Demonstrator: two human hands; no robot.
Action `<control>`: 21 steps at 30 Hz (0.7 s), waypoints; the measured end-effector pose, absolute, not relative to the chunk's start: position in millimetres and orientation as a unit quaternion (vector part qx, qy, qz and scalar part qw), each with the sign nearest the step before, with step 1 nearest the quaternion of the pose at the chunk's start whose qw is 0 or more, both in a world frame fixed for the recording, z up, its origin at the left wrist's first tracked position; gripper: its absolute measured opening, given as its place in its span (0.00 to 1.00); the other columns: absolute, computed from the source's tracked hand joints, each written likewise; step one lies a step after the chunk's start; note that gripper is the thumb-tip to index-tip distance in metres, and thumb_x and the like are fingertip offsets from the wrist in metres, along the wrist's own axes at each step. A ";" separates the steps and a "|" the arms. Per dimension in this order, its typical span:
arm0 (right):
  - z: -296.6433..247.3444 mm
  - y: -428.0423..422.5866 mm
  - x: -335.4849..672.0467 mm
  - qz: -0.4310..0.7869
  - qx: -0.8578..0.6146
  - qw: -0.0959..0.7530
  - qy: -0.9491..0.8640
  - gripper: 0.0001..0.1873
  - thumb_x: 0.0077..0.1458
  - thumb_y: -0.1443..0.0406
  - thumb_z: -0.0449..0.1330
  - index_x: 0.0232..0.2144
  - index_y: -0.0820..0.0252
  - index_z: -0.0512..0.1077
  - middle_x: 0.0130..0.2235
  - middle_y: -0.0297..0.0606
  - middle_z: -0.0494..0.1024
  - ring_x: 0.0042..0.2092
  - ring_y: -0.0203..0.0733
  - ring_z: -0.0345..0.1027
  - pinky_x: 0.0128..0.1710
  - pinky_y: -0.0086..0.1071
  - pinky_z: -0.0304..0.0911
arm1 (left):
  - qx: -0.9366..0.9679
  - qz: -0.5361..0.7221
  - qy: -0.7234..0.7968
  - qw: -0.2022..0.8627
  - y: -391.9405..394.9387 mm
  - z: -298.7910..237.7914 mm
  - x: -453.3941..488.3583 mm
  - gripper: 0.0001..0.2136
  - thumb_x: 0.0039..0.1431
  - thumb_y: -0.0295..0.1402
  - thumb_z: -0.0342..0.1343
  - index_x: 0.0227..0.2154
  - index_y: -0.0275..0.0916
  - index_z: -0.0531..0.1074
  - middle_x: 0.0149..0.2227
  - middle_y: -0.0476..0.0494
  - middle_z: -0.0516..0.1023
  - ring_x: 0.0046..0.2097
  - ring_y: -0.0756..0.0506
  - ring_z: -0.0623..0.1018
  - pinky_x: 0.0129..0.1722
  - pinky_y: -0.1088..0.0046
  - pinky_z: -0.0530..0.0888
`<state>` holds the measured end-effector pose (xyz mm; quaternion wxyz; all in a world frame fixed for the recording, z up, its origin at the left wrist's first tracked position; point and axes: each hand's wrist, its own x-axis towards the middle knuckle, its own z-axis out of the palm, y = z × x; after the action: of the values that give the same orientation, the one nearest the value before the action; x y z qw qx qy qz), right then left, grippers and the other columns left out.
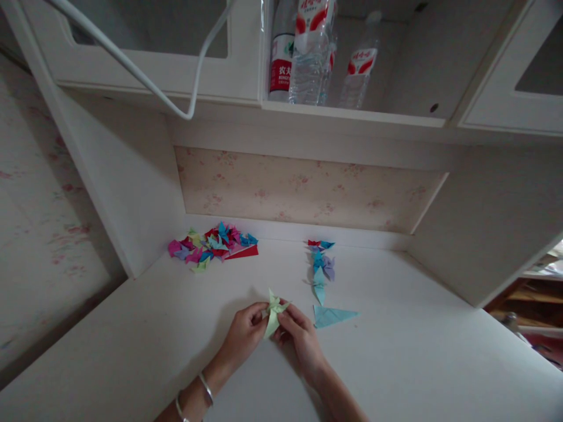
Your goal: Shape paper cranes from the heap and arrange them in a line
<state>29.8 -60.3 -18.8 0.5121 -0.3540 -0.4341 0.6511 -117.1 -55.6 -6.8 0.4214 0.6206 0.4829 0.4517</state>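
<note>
Between my two hands is a pale green origami crane [273, 315], raised a little over the white desk. My left hand [247, 329] is closed on its left side, thumb and fingers pinched together. On the right side, my right hand [299, 335] grips the paper with thumb and fingertips; some of its fingers are hidden beneath. Just right of that hand lies a flat folded teal paper triangle [334, 316]. Beyond it, a short column of folded cranes [318, 284] in teal, blue, purple and red runs toward the back.
A heap of colourful folded cranes [211, 246] lies at the back left of the white desk [396, 363]. Overhead, a shelf holds several plastic bottles [308, 64]. A white cable [145, 79] hangs in front of the left cabinet. Side panels [484, 223] bound the desk.
</note>
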 end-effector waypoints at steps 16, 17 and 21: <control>-13.3 -60.1 25.2 0.635 -0.362 0.495 -0.470 0.16 0.53 0.55 0.60 0.34 0.64 0.73 0.23 0.32 0.66 0.23 0.31 0.56 0.23 0.26 0.50 | 0.610 0.450 0.417 0.502 -53.9 -3.4 -120.7 0.13 0.55 0.36 0.51 0.27 0.33 0.77 0.23 0.48 0.74 0.29 0.48 0.71 0.29 0.76 0.65; -13.6 -60.2 25.5 0.632 -0.363 0.493 -0.475 0.16 0.53 0.55 0.60 0.34 0.64 0.73 0.23 0.32 0.66 0.23 0.31 0.56 0.23 0.26 0.50 | 0.609 0.449 0.417 0.504 -54.1 -2.1 -120.8 0.13 0.55 0.36 0.51 0.26 0.33 0.77 0.23 0.48 0.74 0.29 0.48 0.71 0.29 0.76 0.65; -13.8 -62.2 26.3 0.635 -0.360 0.496 -0.470 0.16 0.53 0.55 0.60 0.37 0.62 0.73 0.24 0.32 0.66 0.24 0.31 0.57 0.23 0.26 0.51 | 0.607 0.452 0.418 0.502 -55.1 2.8 -120.7 0.13 0.54 0.36 0.52 0.27 0.34 0.78 0.24 0.48 0.76 0.30 0.48 0.71 0.30 0.76 0.65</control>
<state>26.3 -62.2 -13.8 0.4962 -0.3598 -0.4696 0.6354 -120.7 -55.1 2.8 0.5022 0.6071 0.4184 0.4519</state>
